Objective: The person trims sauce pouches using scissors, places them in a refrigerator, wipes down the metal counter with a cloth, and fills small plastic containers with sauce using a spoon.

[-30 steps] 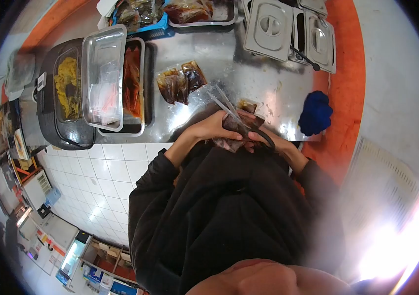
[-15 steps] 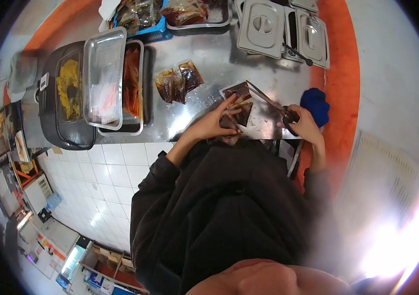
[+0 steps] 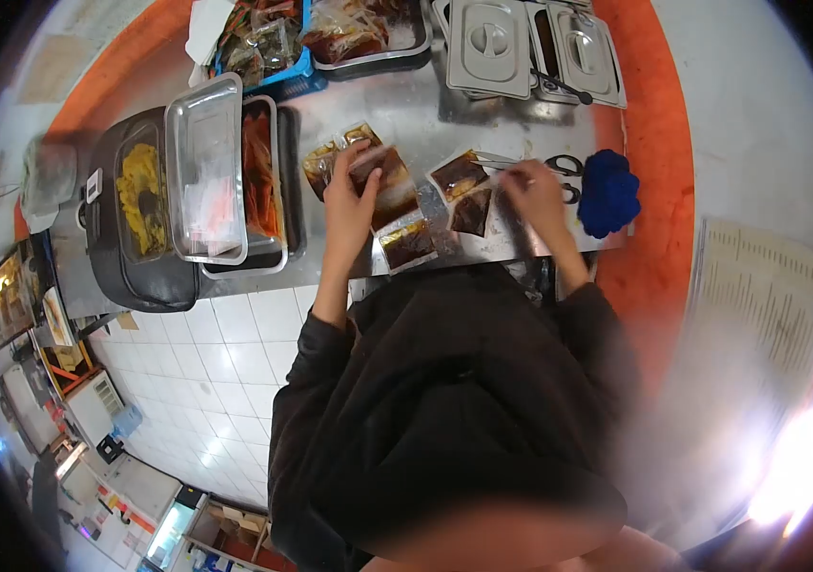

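Observation:
My left hand [image 3: 349, 186] is closed on a strip of clear sachets [image 3: 394, 195] filled with dark brown sauce, its thumb and fingers at the upper edge. The strip's lower sachet [image 3: 408, 245] hangs toward the counter's front edge, and more sachets lie partly hidden behind the hand. A second pair of sauce sachets [image 3: 471, 212] lies on the metal counter between my hands. My right hand [image 3: 535, 195] is just right of that pair, its fingers blurred. Beside it are scissors [image 3: 566, 165] with dark handles, lying on the counter, their blades partly covered by the hand.
A dark blue bundle [image 3: 608, 194] sits at the counter's right side. Steel lids [image 3: 489, 52] and pans are at the back right. A blue crate [image 3: 282, 81] and steel tray [image 3: 378, 59] of packets stand behind. Stacked trays [image 3: 201, 243] and a black container [image 3: 144, 276] are left.
My right hand has let go of the scissors, which now lie on the counter. My left hand has moved left from the nearer sachets and taken hold of the sachet strip.

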Motion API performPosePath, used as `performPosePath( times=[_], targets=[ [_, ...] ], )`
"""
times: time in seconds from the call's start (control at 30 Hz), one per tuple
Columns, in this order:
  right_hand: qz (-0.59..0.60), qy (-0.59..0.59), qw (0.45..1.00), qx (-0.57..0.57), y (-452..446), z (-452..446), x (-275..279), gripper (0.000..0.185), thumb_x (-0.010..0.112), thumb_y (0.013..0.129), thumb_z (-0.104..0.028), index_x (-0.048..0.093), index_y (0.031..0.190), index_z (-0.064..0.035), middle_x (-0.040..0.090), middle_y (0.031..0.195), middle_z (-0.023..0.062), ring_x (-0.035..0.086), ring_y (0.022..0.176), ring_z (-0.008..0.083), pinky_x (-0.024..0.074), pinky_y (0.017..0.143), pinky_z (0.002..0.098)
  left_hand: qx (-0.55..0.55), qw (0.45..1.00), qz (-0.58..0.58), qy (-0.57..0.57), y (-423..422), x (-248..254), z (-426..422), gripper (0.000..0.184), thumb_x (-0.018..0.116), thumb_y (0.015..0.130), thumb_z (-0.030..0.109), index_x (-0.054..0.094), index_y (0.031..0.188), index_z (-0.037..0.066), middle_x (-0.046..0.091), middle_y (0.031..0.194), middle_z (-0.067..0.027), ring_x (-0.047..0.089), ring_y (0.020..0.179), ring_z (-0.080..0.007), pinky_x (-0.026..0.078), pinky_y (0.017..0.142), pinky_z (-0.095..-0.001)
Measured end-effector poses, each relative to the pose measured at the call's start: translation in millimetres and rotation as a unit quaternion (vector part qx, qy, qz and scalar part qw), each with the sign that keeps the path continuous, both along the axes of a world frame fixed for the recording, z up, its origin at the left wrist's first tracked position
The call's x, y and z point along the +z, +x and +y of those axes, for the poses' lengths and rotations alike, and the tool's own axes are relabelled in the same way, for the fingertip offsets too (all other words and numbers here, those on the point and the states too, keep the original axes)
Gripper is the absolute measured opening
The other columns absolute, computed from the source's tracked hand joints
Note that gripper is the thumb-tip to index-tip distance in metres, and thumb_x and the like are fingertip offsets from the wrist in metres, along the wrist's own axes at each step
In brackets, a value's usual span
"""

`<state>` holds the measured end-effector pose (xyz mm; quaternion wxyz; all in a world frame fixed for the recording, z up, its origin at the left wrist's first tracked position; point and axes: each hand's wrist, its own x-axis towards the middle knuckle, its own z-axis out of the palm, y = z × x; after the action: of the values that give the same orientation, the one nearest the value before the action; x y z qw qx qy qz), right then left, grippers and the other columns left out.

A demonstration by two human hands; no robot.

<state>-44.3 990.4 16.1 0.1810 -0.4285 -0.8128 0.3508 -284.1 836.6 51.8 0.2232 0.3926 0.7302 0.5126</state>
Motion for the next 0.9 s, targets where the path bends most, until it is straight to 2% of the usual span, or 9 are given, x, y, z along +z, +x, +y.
performPosePath(
  times=[0.03,0.13,0.27,0.43,0.53,0.63,0.73,0.8,0.9],
  targets=[
    [-0.006,0.034,0.999,0.023,-19,-18,0,0.026,0.070,0.076,-0.022,0.064,0.092,-0.0036,0.060,0.087,0.0109,0.059,0.084,0.0281,0.0479,0.072,0.0379,0.005,0.990,0.137,-0.014,-4,-7,5,0.038,0.059,0.082,0.002,0.052,0.119,0.006,0.055,0.113,-0.0162,0.053,0.108,-0.0343,0.041,0.092,-0.0411],
    [-0.031,0.135,0.988,0.075,-50,-39,-13,0.027,0.071,0.074,-0.024,0.064,0.091,-0.0046,0.059,0.090,0.0083,0.056,0.090,0.0257,0.0456,0.077,0.0367,0.008,0.943,0.331,-0.037,4,3,16,0.038,0.060,0.080,0.004,0.053,0.117,0.008,0.054,0.114,-0.0167,0.048,0.112,-0.0333,0.035,0.097,-0.0400],
    [-0.056,0.183,0.974,0.125,-52,-35,-11,0.021,0.068,0.073,-0.021,0.063,0.089,-0.0073,0.058,0.093,0.0054,0.054,0.092,0.0241,0.0430,0.079,0.0354,-0.070,0.983,0.167,-0.025,10,-13,9,0.029,0.060,0.081,0.008,0.057,0.110,0.008,0.056,0.111,-0.0111,0.050,0.105,-0.0300,0.037,0.091,-0.0405],
    [-0.032,0.188,0.956,0.225,-11,-50,19,0.020,0.068,0.073,-0.016,0.063,0.090,-0.0063,0.058,0.096,0.0062,0.054,0.092,0.0258,0.0433,0.080,0.0368,-0.103,0.989,0.091,-0.054,7,-19,7,0.016,0.058,0.084,0.012,0.062,0.099,0.009,0.064,0.090,-0.0071,0.057,0.085,-0.0269,0.038,0.080,-0.0371],
    [-0.047,0.151,0.964,0.215,1,-70,13,0.027,0.070,0.075,-0.018,0.061,0.098,-0.0052,0.055,0.102,0.0104,0.053,0.095,0.0292,0.0429,0.083,0.0377,-0.181,0.971,0.077,-0.136,16,-34,14,0.018,0.061,0.083,0.014,0.064,0.100,0.007,0.067,0.087,-0.0072,0.060,0.083,-0.0251,0.039,0.084,-0.0376],
    [-0.091,0.018,0.991,-0.094,-2,-89,6,0.051,0.073,0.076,-0.029,0.051,0.112,0.0004,0.050,0.108,0.0181,0.050,0.100,0.0332,0.0411,0.086,0.0405,-0.230,0.952,0.150,-0.137,37,-49,11,0.019,0.064,0.080,0.017,0.064,0.097,0.008,0.067,0.086,-0.0072,0.062,0.082,-0.0243,0.035,0.085,-0.0408],
    [-0.198,-0.015,0.970,-0.138,-17,-90,-7,0.052,0.075,0.074,-0.030,0.052,0.108,0.0034,0.049,0.108,0.0188,0.049,0.103,0.0323,0.0405,0.086,0.0403,-0.262,0.944,0.145,-0.140,48,-47,13,0.022,0.065,0.079,0.017,0.063,0.099,0.008,0.067,0.087,-0.0069,0.062,0.085,-0.0254,0.034,0.085,-0.0397],
    [-0.164,0.044,0.974,-0.149,-33,-94,-19,0.048,0.076,0.073,-0.025,0.053,0.103,0.0031,0.053,0.100,0.0178,0.052,0.095,0.0319,0.0426,0.081,0.0409,-0.294,0.930,0.141,-0.169,37,-40,7,0.026,0.065,0.081,0.019,0.061,0.104,0.008,0.067,0.090,-0.0062,0.061,0.090,-0.0239,0.033,0.086,-0.0387],
    [-0.078,-0.092,0.980,-0.161,-45,-90,-16,0.037,0.074,0.074,-0.017,0.052,0.098,0.0018,0.058,0.090,0.0159,0.057,0.084,0.0301,0.0451,0.075,0.0367,-0.246,0.957,0.139,-0.069,6,-17,-6,0.027,0.064,0.083,0.017,0.060,0.109,0.009,0.063,0.105,-0.0082,0.055,0.097,-0.0244,0.035,0.086,-0.0386]
  ],
)
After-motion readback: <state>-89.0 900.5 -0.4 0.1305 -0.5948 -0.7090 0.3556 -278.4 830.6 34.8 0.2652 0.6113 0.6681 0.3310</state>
